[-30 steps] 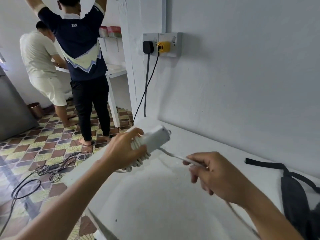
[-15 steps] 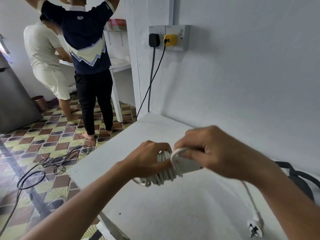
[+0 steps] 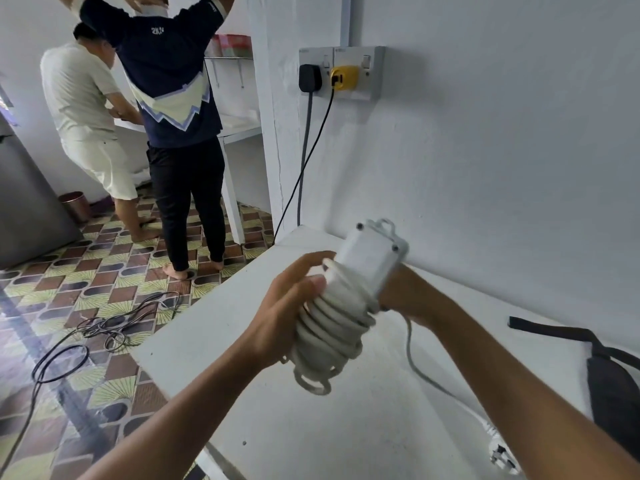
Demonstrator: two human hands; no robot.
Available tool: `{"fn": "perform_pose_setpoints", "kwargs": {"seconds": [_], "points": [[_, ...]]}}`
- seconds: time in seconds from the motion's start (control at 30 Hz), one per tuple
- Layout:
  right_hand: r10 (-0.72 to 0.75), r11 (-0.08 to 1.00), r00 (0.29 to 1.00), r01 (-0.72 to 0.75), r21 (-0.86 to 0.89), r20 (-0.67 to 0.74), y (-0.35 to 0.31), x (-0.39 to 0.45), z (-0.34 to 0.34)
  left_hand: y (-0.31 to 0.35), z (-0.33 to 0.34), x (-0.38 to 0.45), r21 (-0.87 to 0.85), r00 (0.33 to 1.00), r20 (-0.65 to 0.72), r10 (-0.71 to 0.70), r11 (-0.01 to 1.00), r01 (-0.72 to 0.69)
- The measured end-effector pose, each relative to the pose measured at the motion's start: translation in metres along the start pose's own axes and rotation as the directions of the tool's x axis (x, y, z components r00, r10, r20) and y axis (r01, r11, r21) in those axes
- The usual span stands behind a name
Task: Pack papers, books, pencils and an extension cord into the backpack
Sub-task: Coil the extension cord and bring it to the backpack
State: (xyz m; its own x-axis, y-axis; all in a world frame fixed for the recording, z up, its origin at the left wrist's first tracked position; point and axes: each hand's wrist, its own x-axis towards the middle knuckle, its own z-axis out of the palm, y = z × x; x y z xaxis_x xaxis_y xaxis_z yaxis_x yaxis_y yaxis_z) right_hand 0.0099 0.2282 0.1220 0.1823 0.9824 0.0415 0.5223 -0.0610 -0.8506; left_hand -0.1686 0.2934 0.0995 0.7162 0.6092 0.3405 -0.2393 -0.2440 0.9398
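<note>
Extension cord (image 3: 349, 299), white, mostly coiled around its socket block, held above the tabletop (image 3: 311, 427). Left hand (image 3: 294, 306) grips the coils; right hand (image 3: 401, 292) lies behind the block, grip indiscernible. Loose cable trails to its plug (image 3: 502, 457) on the tabletop.

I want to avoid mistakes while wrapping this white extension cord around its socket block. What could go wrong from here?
1. The coils look loose at the bottom; they may slip off the socket block when the left hand lets go.
2. The free cord end and its plug lie on the white table; pulling could drag the plug against the backpack.
</note>
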Motion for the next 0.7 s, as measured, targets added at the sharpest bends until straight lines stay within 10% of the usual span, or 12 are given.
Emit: {"fn": "perform_pose_setpoints", "kwargs": {"seconds": [0.2, 0.57, 0.7], "points": [[0.057, 0.927, 0.998, -0.054, -0.372, -0.004, 0.017, 0.014, 0.043, -0.005, -0.02, 0.013, -0.221, 0.876, -0.028, -0.482, 0.857, 0.465], [0.409, 0.911, 0.9, -0.413, -0.002, 0.152, 0.03, -0.028, 0.027, -0.063, -0.078, 0.043, 0.34, 0.863, -0.316, -0.393, 0.803, 0.49], [0.366, 0.896, 0.93, -0.35, -0.273, 0.008, 0.017, -0.035, 0.015, -0.083, -0.092, 0.059, 0.41, 0.873, -0.225, -0.433, 0.77, 0.488]]}}
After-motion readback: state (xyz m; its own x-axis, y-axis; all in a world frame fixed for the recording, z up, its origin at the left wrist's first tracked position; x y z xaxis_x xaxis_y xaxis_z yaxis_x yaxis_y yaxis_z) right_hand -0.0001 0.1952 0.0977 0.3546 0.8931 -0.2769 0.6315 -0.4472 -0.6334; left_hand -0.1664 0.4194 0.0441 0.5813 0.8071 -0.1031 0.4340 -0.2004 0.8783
